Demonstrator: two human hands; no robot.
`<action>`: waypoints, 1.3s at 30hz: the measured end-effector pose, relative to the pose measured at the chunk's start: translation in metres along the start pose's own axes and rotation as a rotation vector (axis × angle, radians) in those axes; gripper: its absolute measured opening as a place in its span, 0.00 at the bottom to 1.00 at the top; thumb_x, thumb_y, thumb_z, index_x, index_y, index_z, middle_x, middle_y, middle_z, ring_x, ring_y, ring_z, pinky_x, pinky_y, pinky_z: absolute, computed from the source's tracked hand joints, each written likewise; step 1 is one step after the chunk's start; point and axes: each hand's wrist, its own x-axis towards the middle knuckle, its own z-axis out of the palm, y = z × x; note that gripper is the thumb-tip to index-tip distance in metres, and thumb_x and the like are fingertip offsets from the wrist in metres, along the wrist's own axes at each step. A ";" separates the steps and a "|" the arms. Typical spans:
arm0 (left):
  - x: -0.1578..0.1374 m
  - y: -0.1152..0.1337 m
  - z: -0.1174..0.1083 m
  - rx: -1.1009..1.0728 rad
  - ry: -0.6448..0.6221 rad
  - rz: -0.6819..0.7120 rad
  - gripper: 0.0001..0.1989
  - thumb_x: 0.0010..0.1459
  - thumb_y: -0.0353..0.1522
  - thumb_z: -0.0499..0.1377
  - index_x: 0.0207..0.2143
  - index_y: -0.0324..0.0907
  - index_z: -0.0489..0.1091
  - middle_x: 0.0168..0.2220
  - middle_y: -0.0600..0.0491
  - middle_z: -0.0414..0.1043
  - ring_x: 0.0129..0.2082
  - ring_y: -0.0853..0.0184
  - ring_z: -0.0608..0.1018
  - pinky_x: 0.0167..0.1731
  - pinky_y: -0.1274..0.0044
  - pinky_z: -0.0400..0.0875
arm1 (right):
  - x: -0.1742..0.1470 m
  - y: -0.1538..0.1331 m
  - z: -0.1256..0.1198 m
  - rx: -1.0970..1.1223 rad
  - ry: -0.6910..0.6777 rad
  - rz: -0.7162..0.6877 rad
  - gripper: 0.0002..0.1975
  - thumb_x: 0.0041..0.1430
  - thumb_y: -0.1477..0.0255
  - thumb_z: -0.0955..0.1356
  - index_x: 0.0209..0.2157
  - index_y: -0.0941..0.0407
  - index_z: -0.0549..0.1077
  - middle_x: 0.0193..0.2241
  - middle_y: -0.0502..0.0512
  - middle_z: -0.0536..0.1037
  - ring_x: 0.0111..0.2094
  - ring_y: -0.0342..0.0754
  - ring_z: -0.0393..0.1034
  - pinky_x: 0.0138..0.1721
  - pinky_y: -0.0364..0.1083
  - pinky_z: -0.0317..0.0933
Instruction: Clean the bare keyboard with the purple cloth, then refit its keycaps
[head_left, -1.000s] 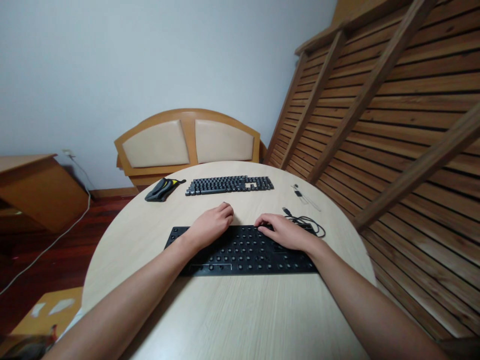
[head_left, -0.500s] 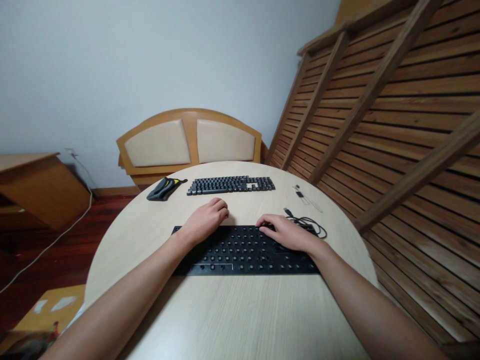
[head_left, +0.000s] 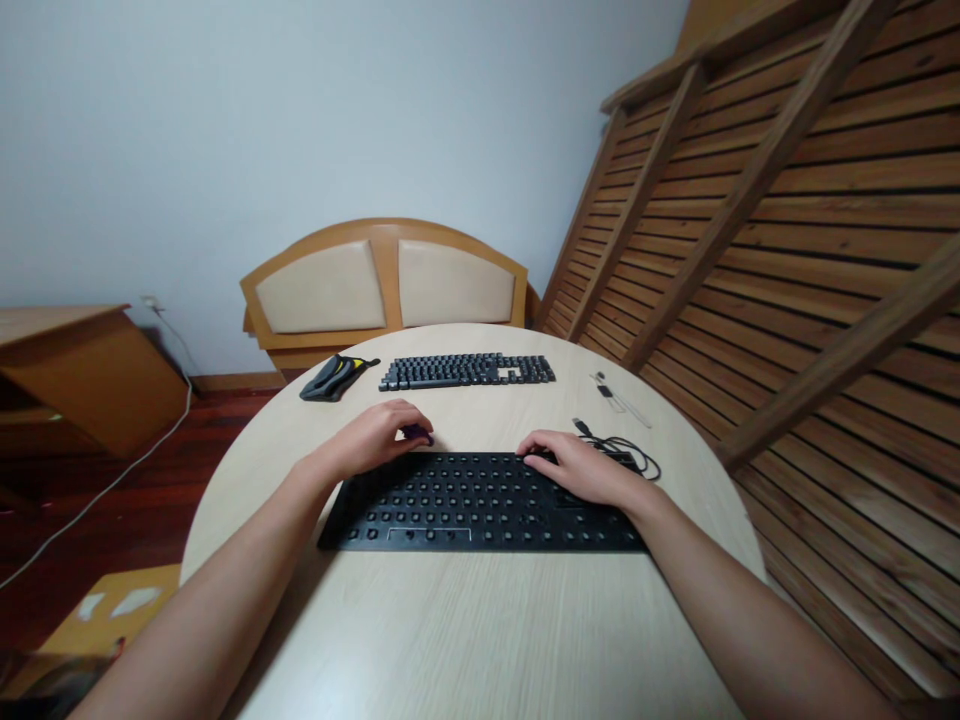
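One small dark object (head_left: 418, 433) is sitting between the thumb and fingers of the left hand (head_left: 379, 437), which is gripping it near the far edge of a black keyboard base (head_left: 450, 505); whether the object is touching the worktop (head_left: 495, 630) I cannot tell. The keyboard base is lying flat in front of the person, its rows of bare key stems facing up. The right hand (head_left: 583, 468) is resting over its far right part, fingers loosely bent and thumb set apart from them; whether they are gripping anything I cannot tell.

Beyond the hands, black keycaps (head_left: 446, 371) are lying in long rows, with a pale gap showing toward the right. A black, grey and yellow item (head_left: 330, 380) is lying just left of the rows, while a thin wire tool (head_left: 604, 391) is lying to their right, well apart. A black cable (head_left: 604, 442) is lying in loops just beside the right hand. Behind the worktop a headboard (head_left: 387, 270) with two cream panels is standing, and a slatted wooden frame (head_left: 825, 240) is filling the right side.
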 end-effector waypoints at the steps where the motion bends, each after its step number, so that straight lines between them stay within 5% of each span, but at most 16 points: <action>1: -0.001 0.000 -0.002 -0.014 -0.020 0.000 0.09 0.64 0.35 0.56 0.40 0.42 0.74 0.37 0.51 0.77 0.37 0.66 0.76 0.41 0.73 0.70 | 0.000 0.000 0.000 0.003 0.000 0.000 0.08 0.64 0.71 0.65 0.43 0.55 0.75 0.42 0.57 0.79 0.45 0.52 0.73 0.49 0.51 0.64; 8: -0.002 0.002 0.003 -0.063 -0.116 -0.017 0.06 0.59 0.33 0.59 0.38 0.43 0.74 0.37 0.52 0.78 0.37 0.66 0.77 0.40 0.74 0.70 | 0.000 0.001 0.000 0.007 -0.005 0.005 0.09 0.65 0.70 0.65 0.43 0.55 0.75 0.43 0.56 0.79 0.45 0.51 0.72 0.49 0.51 0.64; 22: 0.003 0.006 0.008 0.000 -0.102 0.008 0.05 0.59 0.30 0.58 0.37 0.42 0.73 0.37 0.50 0.75 0.39 0.64 0.76 0.41 0.73 0.72 | 0.000 0.001 0.000 0.023 -0.005 0.011 0.09 0.65 0.69 0.65 0.42 0.55 0.75 0.43 0.56 0.79 0.45 0.51 0.72 0.50 0.51 0.64; 28: 0.007 0.009 0.015 0.104 0.020 -0.029 0.05 0.62 0.30 0.56 0.39 0.41 0.71 0.40 0.48 0.73 0.40 0.63 0.76 0.42 0.72 0.72 | 0.001 0.000 0.001 0.022 0.002 0.007 0.09 0.65 0.69 0.65 0.42 0.55 0.75 0.42 0.56 0.79 0.45 0.52 0.73 0.50 0.51 0.64; 39: 0.011 0.028 0.020 0.156 -0.096 0.071 0.09 0.60 0.29 0.57 0.44 0.42 0.68 0.43 0.48 0.72 0.38 0.64 0.77 0.38 0.74 0.72 | 0.000 0.001 0.000 -0.004 0.006 -0.004 0.09 0.65 0.70 0.65 0.43 0.55 0.75 0.43 0.56 0.79 0.45 0.51 0.73 0.49 0.51 0.63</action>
